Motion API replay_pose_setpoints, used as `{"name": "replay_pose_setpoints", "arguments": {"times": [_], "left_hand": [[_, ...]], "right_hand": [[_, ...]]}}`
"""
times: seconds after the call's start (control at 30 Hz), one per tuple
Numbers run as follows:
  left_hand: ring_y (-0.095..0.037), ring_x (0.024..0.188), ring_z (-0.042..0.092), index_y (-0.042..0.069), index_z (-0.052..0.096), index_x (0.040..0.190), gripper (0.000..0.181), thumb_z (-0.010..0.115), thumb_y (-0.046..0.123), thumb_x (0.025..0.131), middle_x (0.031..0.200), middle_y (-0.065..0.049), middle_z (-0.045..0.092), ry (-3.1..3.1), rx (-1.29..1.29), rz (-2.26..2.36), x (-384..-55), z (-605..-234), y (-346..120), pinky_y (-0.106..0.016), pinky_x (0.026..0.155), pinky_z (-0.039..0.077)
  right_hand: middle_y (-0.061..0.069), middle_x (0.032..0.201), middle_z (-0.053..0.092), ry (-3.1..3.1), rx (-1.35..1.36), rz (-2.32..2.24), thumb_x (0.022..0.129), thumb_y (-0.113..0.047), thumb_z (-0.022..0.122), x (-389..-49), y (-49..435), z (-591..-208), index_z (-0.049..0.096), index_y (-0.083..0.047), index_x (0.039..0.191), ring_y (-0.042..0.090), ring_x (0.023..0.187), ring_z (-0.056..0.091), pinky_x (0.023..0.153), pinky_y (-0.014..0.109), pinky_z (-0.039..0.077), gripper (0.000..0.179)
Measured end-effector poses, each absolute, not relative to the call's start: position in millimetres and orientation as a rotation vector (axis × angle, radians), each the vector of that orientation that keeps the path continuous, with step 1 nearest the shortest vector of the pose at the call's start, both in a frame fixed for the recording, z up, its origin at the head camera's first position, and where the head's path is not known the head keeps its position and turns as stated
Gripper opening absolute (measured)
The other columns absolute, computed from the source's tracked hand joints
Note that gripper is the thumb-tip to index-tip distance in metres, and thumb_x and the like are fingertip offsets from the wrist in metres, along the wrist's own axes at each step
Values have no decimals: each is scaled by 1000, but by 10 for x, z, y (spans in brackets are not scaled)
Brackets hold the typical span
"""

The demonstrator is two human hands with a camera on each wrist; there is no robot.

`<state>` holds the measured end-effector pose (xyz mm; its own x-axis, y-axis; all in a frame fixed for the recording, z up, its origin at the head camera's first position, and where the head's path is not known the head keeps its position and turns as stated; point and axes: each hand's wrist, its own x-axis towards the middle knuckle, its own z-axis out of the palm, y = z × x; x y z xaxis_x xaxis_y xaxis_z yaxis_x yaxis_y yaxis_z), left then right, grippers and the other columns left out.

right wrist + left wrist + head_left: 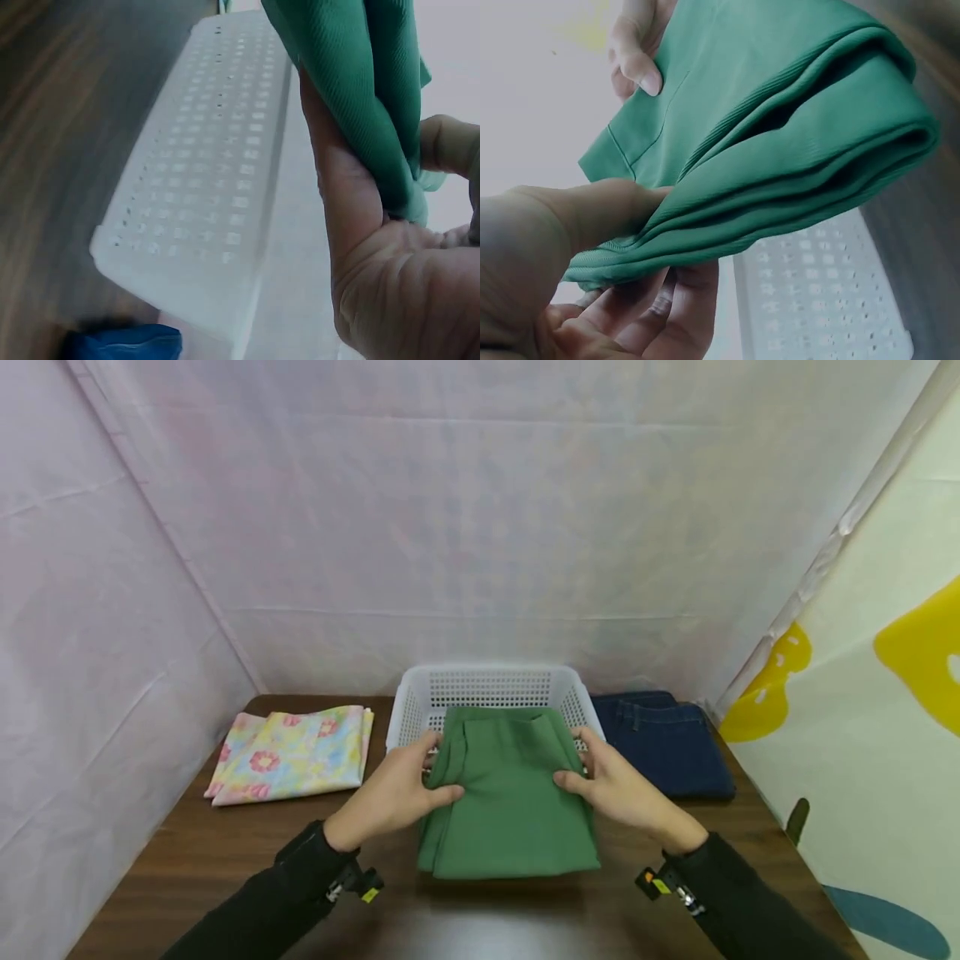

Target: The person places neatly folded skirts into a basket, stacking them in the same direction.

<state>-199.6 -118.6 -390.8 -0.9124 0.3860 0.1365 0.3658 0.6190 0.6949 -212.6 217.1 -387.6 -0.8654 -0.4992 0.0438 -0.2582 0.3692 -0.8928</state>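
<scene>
A folded green garment (517,810) with stacked layers and a stitched seam is held up between both hands, overlapping the front of the white basket in the head view. My left hand (397,793) grips its left edge, thumb on top and the other fingers underneath, as the left wrist view shows with the garment's layers (780,172). On the opposite edge, my right hand (618,785) pinches the cloth between thumb and fingers. The right wrist view has the green fabric (345,90) lying along the fingers, with the basket wall (195,142) beyond.
Behind the garment stands a white perforated plastic basket (487,681) on a brown wooden table (247,860). A folded floral cloth (292,756) lies left of it, and folded dark blue jeans (667,747) lie at its right side. White fabric walls (480,543) rise behind.
</scene>
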Motion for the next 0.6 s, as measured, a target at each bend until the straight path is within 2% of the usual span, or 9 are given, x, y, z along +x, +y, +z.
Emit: {"name": "replay_pose_setpoints", "arguments": {"times": [0.1, 0.17, 0.23, 0.27, 0.4, 0.6], "left_hand": [[-23, 109, 64, 16, 45, 142, 67, 82, 32, 88, 117, -3, 65, 2804, 629, 1259, -2095, -3867, -1185, -33, 75, 57], [-23, 106, 65, 15, 44, 144, 70, 81, 32, 88, 117, -5, 66, 2823, 616, 1269, -2161, -3838, -1182, -32, 73, 57], [-23, 105, 65, 13, 44, 145, 70, 81, 32, 88, 117, -6, 65, 2847, 613, 1268, -2229, -3803, -1182, -33, 73, 56], [-23, 104, 65, 13, 44, 144, 69, 81, 32, 88, 117, -6, 65, 2856, 614, 1269, -2268, -3789, -1182, -33, 73, 56], [-24, 107, 63, 14, 46, 141, 63, 78, 34, 90, 120, -6, 63, 2881, 619, 1263, -2424, -3740, -1179, -34, 79, 55], [-24, 114, 60, 13, 46, 141, 60, 76, 33, 92, 126, -7, 60, 2877, 610, 1284, -2686, -3694, -1154, -34, 86, 53]], "right_hand": [[13, 90, 63, 2423, -586, -1508, 101, -21, 66, -2230, 2144, -3822, 30, -14, 144, 20, 61, 56, 57, 35, 50, 56], [17, 112, 64, 2386, -535, -1565, 101, -20, 66, -2304, 2120, -3784, 27, -14, 149, 26, 81, 66, 66, 40, 56, 62], [17, 127, 59, 2372, -471, -1600, 101, -21, 66, -2373, 2102, -3750, 23, -15, 155, 30, 101, 66, 76, 45, 57, 69], [17, 131, 57, 2378, -451, -1602, 101, -22, 66, -2406, 2091, -3731, 22, -15, 156, 29, 104, 65, 78, 44, 57, 71], [13, 135, 53, 2437, -423, -1565, 102, -22, 64, -2553, 2053, -3651, 25, -14, 157, 26, 108, 64, 84, 41, 57, 68], [13, 133, 53, 2469, -371, -1551, 105, -17, 59, -2842, 1974, -3534, 37, -14, 148, 28, 112, 60, 86, 42, 55, 48]]}}
